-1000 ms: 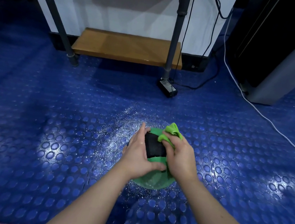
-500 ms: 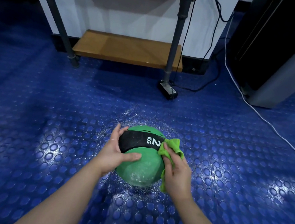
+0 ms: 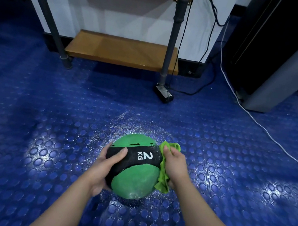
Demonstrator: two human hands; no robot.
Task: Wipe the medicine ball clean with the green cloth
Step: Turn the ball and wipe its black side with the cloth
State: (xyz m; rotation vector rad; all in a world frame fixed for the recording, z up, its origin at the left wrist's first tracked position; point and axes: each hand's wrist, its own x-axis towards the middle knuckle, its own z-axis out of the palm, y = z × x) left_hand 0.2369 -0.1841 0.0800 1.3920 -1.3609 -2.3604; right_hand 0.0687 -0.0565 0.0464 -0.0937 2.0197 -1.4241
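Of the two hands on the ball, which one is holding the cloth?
The right hand: it presses the green cloth against the ball's right side. The left hand is bare, gripping the black band on the left.

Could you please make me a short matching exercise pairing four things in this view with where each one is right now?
Things:
1. green cloth
2. left hand
3. black power adapter
4. white cable

Places:
A. on the floor at the foot of the shelf's leg
B. pressed against the medicine ball's right side by the right hand
C. trailing across the blue floor on the right
D. thumb on the ball's black band

Pairs: 1-B, 2-D, 3-A, 4-C
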